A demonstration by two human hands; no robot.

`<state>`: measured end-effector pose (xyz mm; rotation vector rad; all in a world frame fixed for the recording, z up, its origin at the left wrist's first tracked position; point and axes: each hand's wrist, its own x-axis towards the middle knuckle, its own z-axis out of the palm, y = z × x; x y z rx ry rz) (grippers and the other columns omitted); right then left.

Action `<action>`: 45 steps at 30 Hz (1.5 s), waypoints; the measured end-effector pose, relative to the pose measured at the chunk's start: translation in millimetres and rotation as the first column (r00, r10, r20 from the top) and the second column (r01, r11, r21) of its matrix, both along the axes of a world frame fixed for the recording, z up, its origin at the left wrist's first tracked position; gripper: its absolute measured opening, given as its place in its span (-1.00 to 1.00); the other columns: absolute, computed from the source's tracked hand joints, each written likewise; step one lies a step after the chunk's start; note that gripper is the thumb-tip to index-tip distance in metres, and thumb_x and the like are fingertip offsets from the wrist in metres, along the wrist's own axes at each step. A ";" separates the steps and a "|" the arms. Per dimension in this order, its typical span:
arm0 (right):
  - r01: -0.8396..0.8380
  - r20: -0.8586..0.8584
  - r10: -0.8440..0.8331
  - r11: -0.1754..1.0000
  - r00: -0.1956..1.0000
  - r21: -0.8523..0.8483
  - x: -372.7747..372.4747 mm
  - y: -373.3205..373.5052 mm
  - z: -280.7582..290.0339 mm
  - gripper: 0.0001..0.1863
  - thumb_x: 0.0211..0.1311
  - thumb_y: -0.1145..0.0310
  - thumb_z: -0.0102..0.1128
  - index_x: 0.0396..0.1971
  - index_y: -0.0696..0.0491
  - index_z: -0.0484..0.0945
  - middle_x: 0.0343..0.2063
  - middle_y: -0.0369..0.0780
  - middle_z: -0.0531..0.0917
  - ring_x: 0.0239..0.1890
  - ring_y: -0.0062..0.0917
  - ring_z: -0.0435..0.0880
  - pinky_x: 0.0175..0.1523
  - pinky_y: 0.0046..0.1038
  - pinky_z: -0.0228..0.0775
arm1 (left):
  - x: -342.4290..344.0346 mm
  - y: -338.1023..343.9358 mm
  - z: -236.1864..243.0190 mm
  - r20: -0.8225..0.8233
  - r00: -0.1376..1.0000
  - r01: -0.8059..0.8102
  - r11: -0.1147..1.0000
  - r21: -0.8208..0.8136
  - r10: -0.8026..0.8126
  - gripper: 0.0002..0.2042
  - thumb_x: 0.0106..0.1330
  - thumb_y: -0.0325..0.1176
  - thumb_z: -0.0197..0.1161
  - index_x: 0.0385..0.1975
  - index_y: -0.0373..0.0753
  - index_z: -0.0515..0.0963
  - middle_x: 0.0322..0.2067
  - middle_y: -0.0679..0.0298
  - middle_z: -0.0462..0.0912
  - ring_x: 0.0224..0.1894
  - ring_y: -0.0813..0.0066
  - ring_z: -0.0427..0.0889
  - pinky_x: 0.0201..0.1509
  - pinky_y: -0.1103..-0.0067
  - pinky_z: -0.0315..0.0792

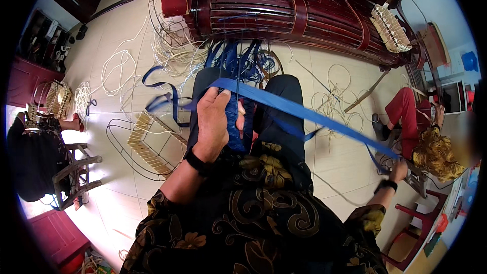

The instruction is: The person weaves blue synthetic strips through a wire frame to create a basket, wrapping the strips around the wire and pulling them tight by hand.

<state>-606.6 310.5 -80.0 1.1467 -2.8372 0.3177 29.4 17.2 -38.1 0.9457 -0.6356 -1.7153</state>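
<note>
Left hand [214,122] clamped around blue woven work [234,122] on lap; right hand [399,171] far out to side, fingers closed on flat blue plastic strap [304,113], pulled taut. Light, flexible, likely slippery: grip flat faces near weave.

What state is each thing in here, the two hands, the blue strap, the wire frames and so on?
left hand: closed around the blue woven piece on the lap
right hand: out to the side, gripping the strap's far end
blue strap: stretched taut between both hands
wire frame: lying on the floor, partly woven
pale cords: loose, coiled on the tiles
</note>
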 end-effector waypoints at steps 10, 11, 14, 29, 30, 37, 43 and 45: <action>-0.382 0.599 0.615 0.789 0.513 -0.482 305.6 -238.8 53.7 -0.67 0.18 0.28 0.29 -0.07 0.07 0.61 -0.27 -0.24 0.68 -0.21 -0.51 0.64 -0.11 -0.48 0.45 | -18.3 14.1 6.8 0.009 0.999 0.052 0.998 -0.025 -0.052 -0.85 0.46 -0.45 -0.10 -0.24 -0.32 0.42 -0.58 0.14 0.52 -0.79 0.45 0.41 -0.69 0.59 0.31; -0.417 0.661 0.655 0.750 0.366 -0.513 345.2 -254.1 56.4 -0.69 0.20 0.30 0.28 -0.09 0.09 0.61 -0.30 -0.26 0.69 -0.22 -0.55 0.64 -0.11 -0.51 0.45 | -21.6 14.8 6.7 -0.008 0.996 0.083 0.996 -0.032 -0.083 -0.86 0.45 -0.45 -0.11 -0.28 -0.31 0.41 -0.59 0.17 0.51 -0.79 0.47 0.40 -0.69 0.60 0.31; -0.604 0.672 0.731 0.590 0.117 -0.536 424.1 -282.7 53.3 -0.75 0.19 0.35 0.29 -0.18 0.15 0.63 -0.37 -0.32 0.65 -0.31 -0.67 0.56 -0.19 -0.60 0.37 | -28.2 18.3 1.8 -0.012 0.992 0.126 0.991 -0.046 -0.126 -0.85 0.46 -0.46 -0.11 -0.25 -0.31 0.43 -0.61 0.18 0.51 -0.80 0.48 0.41 -0.71 0.59 0.30; 0.340 -0.476 -0.186 0.904 0.859 0.260 -33.0 46.3 47.6 -0.67 0.23 0.19 0.09 -0.25 0.15 0.64 -0.29 -0.01 0.69 -0.21 -0.07 0.65 -0.18 -0.16 0.46 | -0.9 6.4 -3.1 0.001 1.000 0.007 1.000 0.000 -0.007 -0.83 0.45 -0.42 -0.09 -0.24 -0.34 0.45 -0.59 0.13 0.54 -0.78 0.41 0.42 -0.70 0.57 0.33; 0.434 -0.488 -0.270 0.862 0.830 0.263 -32.4 63.8 49.8 -0.66 0.23 0.17 0.11 -0.24 0.15 0.65 -0.29 0.02 0.69 -0.27 -0.07 0.66 -0.23 -0.14 0.48 | 1.9 7.7 -3.1 -0.001 1.000 -0.008 1.000 -0.010 0.008 -0.84 0.45 -0.43 -0.09 -0.25 -0.35 0.44 -0.59 0.14 0.53 -0.78 0.43 0.42 -0.70 0.57 0.33; -0.258 0.194 0.294 0.948 0.936 -0.188 163.6 -135.4 58.3 -0.67 0.22 0.23 0.21 -0.13 0.15 0.62 -0.27 -0.11 0.68 -0.24 -0.36 0.65 -0.15 -0.35 0.47 | -13.4 12.2 4.4 -0.001 1.000 0.028 0.999 -0.026 -0.028 -0.84 0.46 -0.44 -0.11 -0.27 -0.34 0.43 -0.58 0.12 0.53 -0.78 0.42 0.42 -0.69 0.58 0.32; -0.623 0.573 0.787 0.571 0.230 -0.534 414.1 -273.1 54.3 -0.72 0.18 0.32 0.31 -0.17 0.16 0.61 -0.30 -0.23 0.67 -0.27 -0.64 0.61 -0.16 -0.54 0.45 | -25.2 21.2 5.3 0.005 0.996 0.086 0.996 -0.037 -0.086 -0.85 0.46 -0.46 -0.12 -0.24 -0.34 0.42 -0.59 0.14 0.52 -0.79 0.44 0.42 -0.70 0.57 0.34; -0.611 0.642 0.753 0.580 0.148 -0.539 436.6 -278.8 60.5 -0.77 0.17 0.35 0.30 -0.23 0.16 0.62 -0.38 -0.26 0.66 -0.32 -0.66 0.59 -0.21 -0.55 0.42 | -28.0 23.9 3.9 0.012 0.997 0.082 0.996 -0.042 -0.082 -0.85 0.45 -0.48 -0.12 -0.22 -0.35 0.42 -0.60 0.15 0.51 -0.79 0.46 0.42 -0.71 0.58 0.34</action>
